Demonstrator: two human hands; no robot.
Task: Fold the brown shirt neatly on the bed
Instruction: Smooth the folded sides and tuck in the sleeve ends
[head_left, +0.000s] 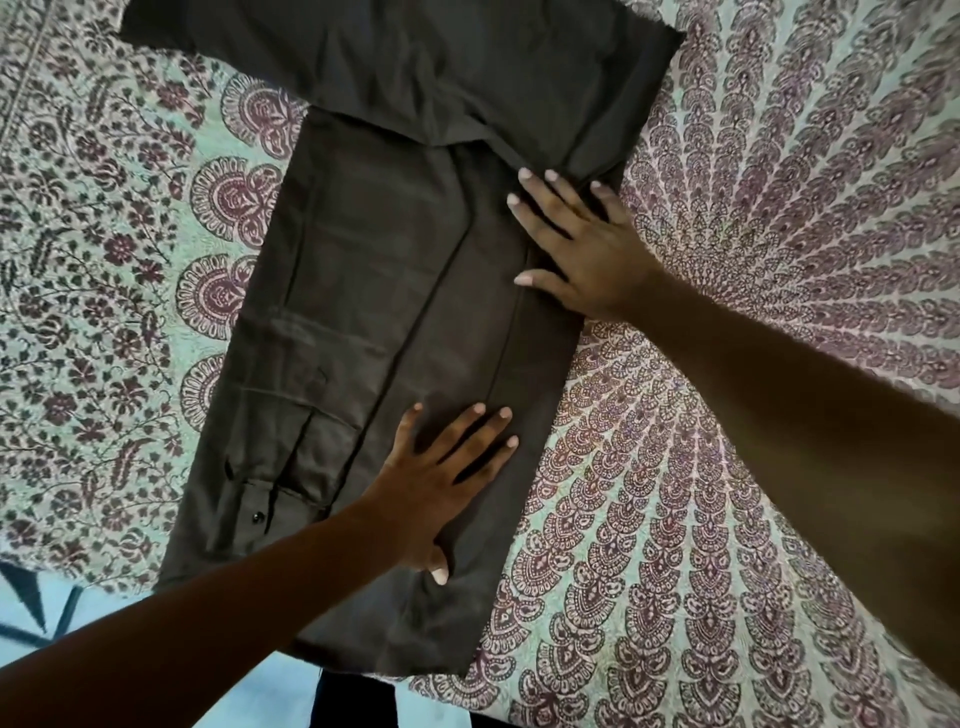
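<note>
Atop the bed (753, 182), brown shirt (384, 270), top cropped, under flat splayed left hand (441, 478) and right hand (587, 249).

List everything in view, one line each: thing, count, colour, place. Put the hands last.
brown shirt: one, dark brown, laid lengthwise on the bed, right side folded inward
button: one, dark, on the shirt's near left part
bedspread: one, pale green with maroon print, under the shirt
floor: light blue, along the bottom left edge
left hand: one, pressed flat on the shirt's near end
right hand: one, pressed flat on the shirt's folded right edge, farther up
</note>
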